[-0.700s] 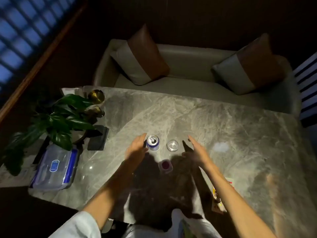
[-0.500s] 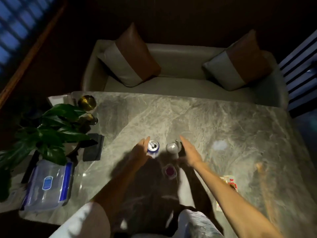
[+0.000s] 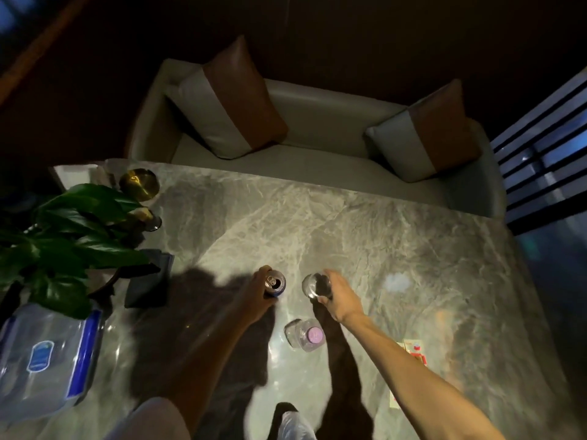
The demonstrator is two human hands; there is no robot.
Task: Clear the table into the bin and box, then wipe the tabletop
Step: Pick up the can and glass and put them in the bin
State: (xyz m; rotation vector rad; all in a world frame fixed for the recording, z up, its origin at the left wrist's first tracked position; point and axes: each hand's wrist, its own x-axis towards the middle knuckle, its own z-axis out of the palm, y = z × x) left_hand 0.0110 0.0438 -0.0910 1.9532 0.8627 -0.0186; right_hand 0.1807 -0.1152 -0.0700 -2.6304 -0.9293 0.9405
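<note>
Mid-counter (image 3: 365, 223), left hand (image 3: 254, 300) wraps the opened can (image 3: 275, 283), light, thin-walled, likely dentable, best held round the middle; right hand (image 3: 340, 296) curls over the glass (image 3: 313, 285), slick, breakable, best gripped low; bottle (image 3: 306, 335) stands just nearer.

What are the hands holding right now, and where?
Left hand grips the drink can around its side; right hand grips the glass around its side.
</note>
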